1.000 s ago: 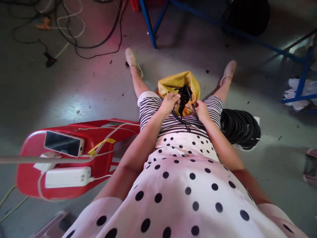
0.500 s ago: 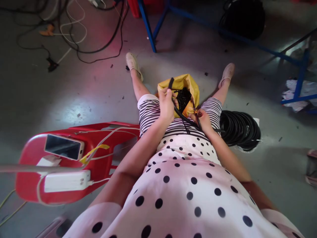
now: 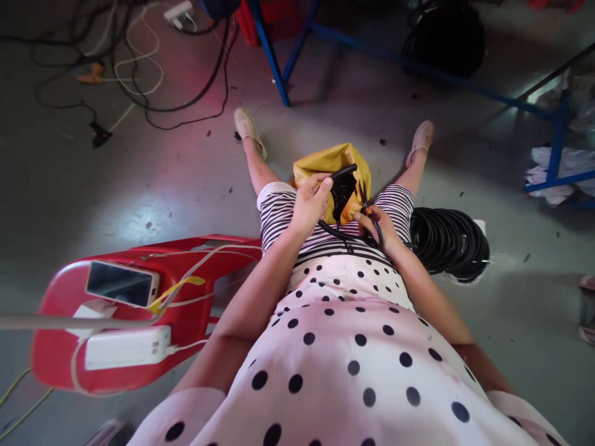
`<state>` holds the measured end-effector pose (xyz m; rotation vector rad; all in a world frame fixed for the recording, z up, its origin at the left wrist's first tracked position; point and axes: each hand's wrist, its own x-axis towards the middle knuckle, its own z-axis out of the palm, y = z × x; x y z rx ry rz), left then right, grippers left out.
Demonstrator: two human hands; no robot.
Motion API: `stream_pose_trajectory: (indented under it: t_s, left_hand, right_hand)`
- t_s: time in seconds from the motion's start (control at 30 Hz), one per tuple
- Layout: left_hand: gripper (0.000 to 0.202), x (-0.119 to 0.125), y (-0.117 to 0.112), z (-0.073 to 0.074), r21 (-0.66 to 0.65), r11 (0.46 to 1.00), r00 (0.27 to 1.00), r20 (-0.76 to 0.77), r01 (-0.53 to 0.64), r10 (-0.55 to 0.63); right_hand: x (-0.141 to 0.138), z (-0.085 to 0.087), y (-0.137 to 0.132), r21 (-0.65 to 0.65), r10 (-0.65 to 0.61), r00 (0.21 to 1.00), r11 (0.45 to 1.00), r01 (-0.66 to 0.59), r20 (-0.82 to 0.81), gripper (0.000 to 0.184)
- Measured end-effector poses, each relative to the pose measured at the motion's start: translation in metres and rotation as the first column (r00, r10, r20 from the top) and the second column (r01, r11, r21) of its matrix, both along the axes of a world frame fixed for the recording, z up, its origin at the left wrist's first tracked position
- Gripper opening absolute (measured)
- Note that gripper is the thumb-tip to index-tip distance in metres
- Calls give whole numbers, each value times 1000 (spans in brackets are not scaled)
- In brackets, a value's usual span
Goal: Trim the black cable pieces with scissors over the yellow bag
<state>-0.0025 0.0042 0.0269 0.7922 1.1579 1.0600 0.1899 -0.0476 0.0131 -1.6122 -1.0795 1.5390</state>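
Between thumb and fingers, my left hand (image 3: 310,201) grips a black corrugated tube (image 3: 344,172), whose ribbed end points up and right over the bag. The tube runs down below that hand and across my lap toward the right. My right hand (image 3: 382,226) is closed around the dark handles of scissors (image 3: 363,193), their blades apart and pointing away from me. A yellow bag (image 3: 320,162) stands with its mouth wide between my thighs, holding several short black pieces. The blades are close to the bag's right rim, apart from the tube's end.
A coil of black tubing (image 3: 449,243) lies on the floor by my right thigh. To my left, a red stool (image 3: 56,303) carries a phone (image 3: 121,284) and a white power bank (image 3: 127,348). Ahead are a blue metal frame (image 3: 272,52) and tangled cables (image 3: 204,93).
The tube's end has swung from upright to leaning right across the bag, as my left hand turned and lowered slightly. The scissors now show with blades spread in my right hand.
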Motion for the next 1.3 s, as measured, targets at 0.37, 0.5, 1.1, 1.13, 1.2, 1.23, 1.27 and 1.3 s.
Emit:
stream_pose_trajectory:
  t_s: [0.37, 0.5, 1.1, 1.13, 1.2, 1.23, 1.27, 1.3]
  left_hand:
    - [31, -9, -3, 12, 12, 996, 996, 14, 84, -84]
    - [34, -4, -1, 14, -12, 1000, 1000, -13, 10, -10]
    - [47, 18, -20, 31, -541, 840, 952, 275, 40, 132]
    - [48, 19, -15, 31, -565, 824, 949, 279, 38, 147]
    - [50, 22, -4, 30, -609, 792, 943, 286, 44, 167]
    - [52, 24, 1, 28, -630, 774, 942, 290, 54, 170]
    - [54, 25, 6, 25, -654, 753, 941, 295, 73, 165]
    - [57, 27, 11, 21, -681, 726, 942, 297, 94, 156]
  right_hand:
    - [-5, 4, -9, 119, 55, 997, 992, -50, -46, 59]
    - [-4, -9, 1, 87, 35, 999, 996, -33, -12, 67]
    - [135, -3, 247, 79, -252, 846, 967, 244, 470, 38]
    - [145, -8, 266, 22, -218, 828, 970, 242, 517, 36]
    - [161, -21, 300, -95, -135, 820, 970, 225, 557, 32]
    - [168, -29, 313, -152, -95, 835, 966, 209, 542, 30]
    - [175, -39, 324, -191, -70, 854, 962, 194, 516, 28]
    - [182, -51, 334, -209, -63, 869, 960, 187, 490, 25]
